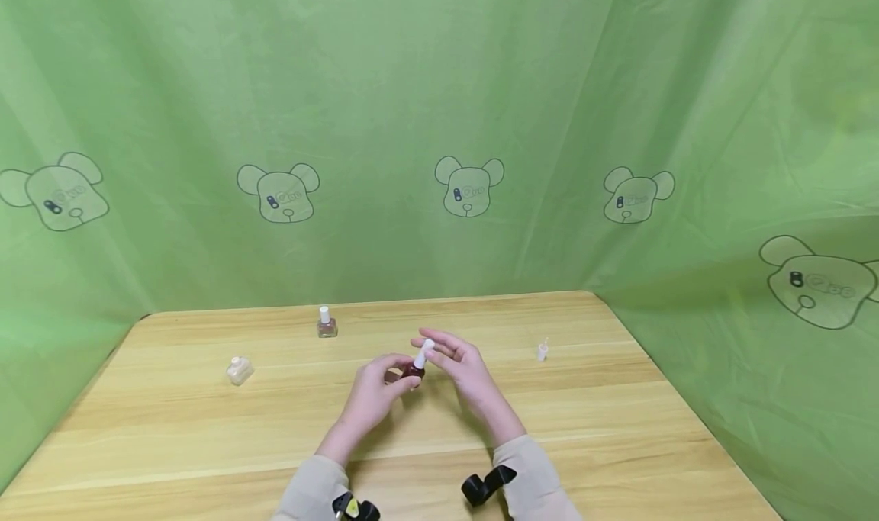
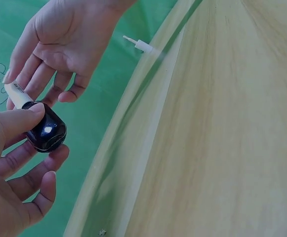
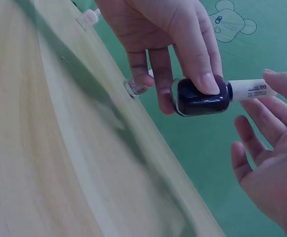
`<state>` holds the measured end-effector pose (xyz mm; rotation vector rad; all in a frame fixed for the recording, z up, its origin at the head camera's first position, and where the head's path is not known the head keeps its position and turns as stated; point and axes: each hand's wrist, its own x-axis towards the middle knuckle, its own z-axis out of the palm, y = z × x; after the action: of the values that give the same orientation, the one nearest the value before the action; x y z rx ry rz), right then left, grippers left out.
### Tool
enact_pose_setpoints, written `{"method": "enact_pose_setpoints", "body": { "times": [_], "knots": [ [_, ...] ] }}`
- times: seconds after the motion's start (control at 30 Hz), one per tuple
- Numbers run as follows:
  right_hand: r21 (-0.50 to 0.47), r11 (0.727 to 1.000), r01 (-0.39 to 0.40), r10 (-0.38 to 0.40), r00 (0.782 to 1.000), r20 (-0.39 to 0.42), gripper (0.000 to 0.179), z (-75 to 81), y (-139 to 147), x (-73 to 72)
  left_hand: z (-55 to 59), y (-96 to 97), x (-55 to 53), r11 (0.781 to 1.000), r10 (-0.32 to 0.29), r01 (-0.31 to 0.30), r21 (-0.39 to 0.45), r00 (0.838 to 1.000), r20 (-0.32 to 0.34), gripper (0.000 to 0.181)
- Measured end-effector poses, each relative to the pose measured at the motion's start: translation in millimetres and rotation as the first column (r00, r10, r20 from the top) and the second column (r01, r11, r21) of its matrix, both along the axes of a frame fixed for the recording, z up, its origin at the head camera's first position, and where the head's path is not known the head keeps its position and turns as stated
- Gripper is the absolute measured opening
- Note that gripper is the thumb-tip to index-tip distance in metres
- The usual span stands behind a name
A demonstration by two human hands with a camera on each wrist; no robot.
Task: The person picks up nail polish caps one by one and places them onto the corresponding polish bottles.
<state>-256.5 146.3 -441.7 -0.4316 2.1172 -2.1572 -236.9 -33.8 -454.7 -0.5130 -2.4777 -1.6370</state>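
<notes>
My left hand (image 1: 375, 386) grips a dark nail polish bottle (image 3: 200, 98) between thumb and fingers, tilted above the table. Its white cap (image 3: 249, 90) is on the bottle, pointing up and to the right in the head view. With thumb and forefinger, my right hand (image 1: 470, 370) pinches that cap near its end; the other fingers are spread loosely. Far to the right on the table stands a separate white cap with its brush (image 1: 542, 350) pointing up. An uncapped, pale nail polish bottle (image 1: 239, 370) is on the left part of the table.
A mauve nail polish bottle (image 1: 326, 326) with a white cap stands toward the table's back edge. Green curtains printed with bear heads surround the wooden table (image 1: 172, 437) at the back and sides.
</notes>
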Motion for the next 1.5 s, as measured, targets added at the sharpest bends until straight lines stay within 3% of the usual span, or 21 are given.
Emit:
{"method": "enact_pose_setpoints", "body": {
  "times": [0.2,0.53,0.83,1.1,1.3,1.5],
  "knots": [
    [0.015,0.997,-0.071,0.071,0.997,-0.018,0.045,1.8,2,1.3,-0.7,-0.2,-1.0,1.0,-0.011,0.011,0.004,1.0,0.013,0.028],
    [0.027,0.997,-0.067,0.068,0.996,-0.053,0.039,0.5,3,0.0,-1.2,-0.2,-1.4,1.0,-0.008,0.008,-0.027,1.0,0.018,0.028],
    [0.013,0.991,0.133,-0.133,0.991,-0.023,0.031,-0.2,-5,1.1,1.7,0.8,0.2,0.999,0.012,-0.012,-0.039,1.0,0.004,0.026],
    [0.042,0.935,0.353,-0.351,0.935,-0.05,0.024,0.2,-14,2.3,2.4,2.1,1.9,0.998,0.025,-0.027,-0.061,0.999,-0.036,0.025],
    [0.013,0.914,0.404,-0.404,0.914,-0.024,0.026,5.5,-19,6.9,2.2,5.9,4.5,0.996,0.037,-0.043,-0.077,0.997,-0.074,0.026],
    [0.039,0.909,0.416,-0.415,0.909,-0.021,0.032,6.1,-19,7.0,0.4,10.6,7.0,0.996,0.034,-0.042,-0.082,0.995,-0.099,0.024]
  ]
}}
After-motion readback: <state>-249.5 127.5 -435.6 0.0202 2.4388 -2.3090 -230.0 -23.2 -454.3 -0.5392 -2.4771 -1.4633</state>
